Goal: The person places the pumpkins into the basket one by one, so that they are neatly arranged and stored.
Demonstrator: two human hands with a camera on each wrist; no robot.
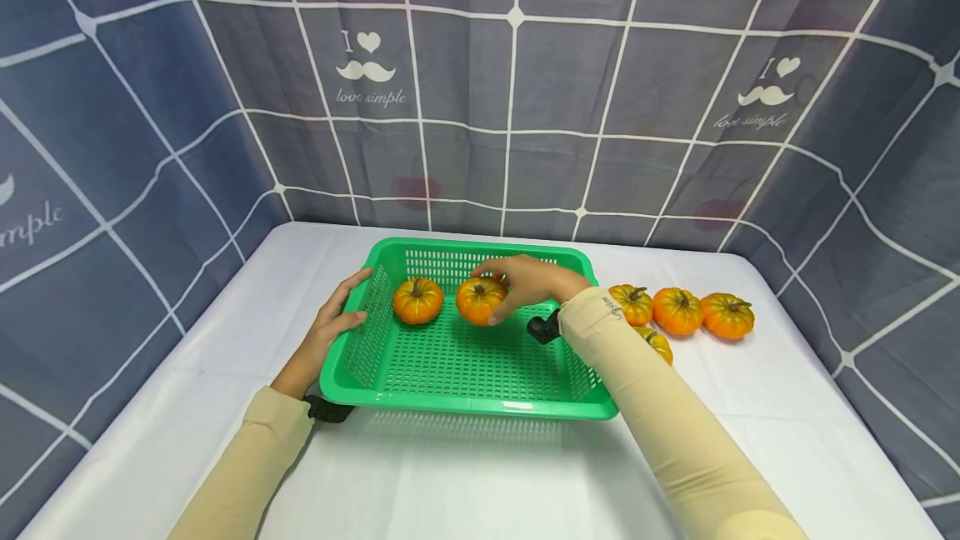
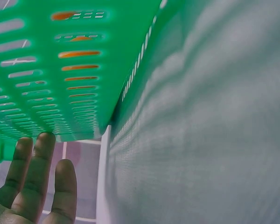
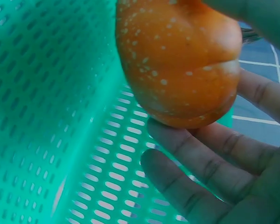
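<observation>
A green plastic basket (image 1: 465,403) with slotted walls stands on the white table. Inside it, at the left, sits a small orange pumpkin (image 1: 417,301) with its stem up. My right hand (image 1: 528,280) reaches over the basket and grips a second pumpkin (image 1: 480,301) between thumb and fingers; in the right wrist view this pumpkin (image 3: 182,65) is close over the slotted bottom. At the basket's left side, my left hand (image 1: 337,319) rests against the rim with fingers extended. The left wrist view has these fingers (image 2: 39,177) along the outer wall.
Several more pumpkins (image 1: 678,312) lie on the white tablecloth (image 1: 750,407) right of the basket, some partly behind the right sleeve (image 1: 660,423). A grey-blue checked curtain (image 1: 465,90) hangs along the back and both sides.
</observation>
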